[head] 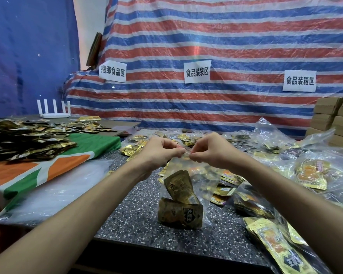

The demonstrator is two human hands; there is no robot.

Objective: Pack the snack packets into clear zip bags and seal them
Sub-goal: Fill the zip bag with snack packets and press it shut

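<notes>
Hands were both up over the middle of the speckled worktop (127,220), pinching the top edge of a clear zip bag (188,175). Left hand (162,151) had its grip closed on the left part of the bag's mouth, right hand (210,150) had its grip closed on the right part, fingertips nearly touching each other. The bag hung down from that pinch, and I couldn't really tell if its bottom touched the worktop. Inside it sat a few gold snack packets (179,202), one tilted on top, another lying crosswise below it.

Loose gold packets (226,191) were scattered all over the far and right side of the worktop, plus already filled bags (313,173) piled toward the right edge. Another filled bag (275,246) lay at the near right corner. On the left, a green, orange and white cloth (48,171) covered the left side with a big heap of dark and gold packets (26,141) on it. A white router (54,109) stood at the far left corner, cardboard boxes (337,119) were stacked at the far right, and a striped tarp (206,46) with three paper signs (197,71) hung behind everything.
</notes>
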